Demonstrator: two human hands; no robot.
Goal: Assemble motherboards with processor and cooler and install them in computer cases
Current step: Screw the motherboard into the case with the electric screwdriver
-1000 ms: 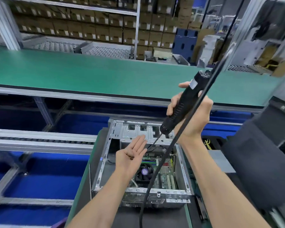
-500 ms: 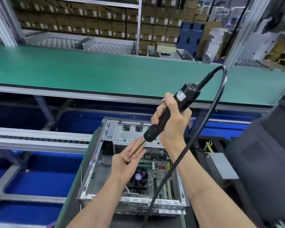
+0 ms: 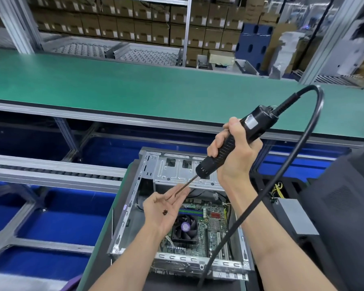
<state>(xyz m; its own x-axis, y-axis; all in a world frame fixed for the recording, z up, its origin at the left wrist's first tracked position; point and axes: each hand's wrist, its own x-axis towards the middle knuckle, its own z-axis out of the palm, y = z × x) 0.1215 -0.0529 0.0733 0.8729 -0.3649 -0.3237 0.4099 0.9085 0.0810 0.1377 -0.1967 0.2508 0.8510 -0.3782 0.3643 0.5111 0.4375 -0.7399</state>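
Hiding motherboard (image 3: 208,225) partly, left hand (image 3: 166,208), screws (image 3: 165,212) blurred, indistinct

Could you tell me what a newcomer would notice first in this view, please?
Front and centre, the right hand grips a black electric screwdriver, its bit tip touching the fingers of the open left hand, which cups small dark screws. Below lies an open computer case with the motherboard's cooler fan; behind runs a green conveyor belt.

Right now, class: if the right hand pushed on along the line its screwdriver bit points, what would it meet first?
Most likely the left hand: the right hand aims the screwdriver bit at its open fingers; depth is unclear.
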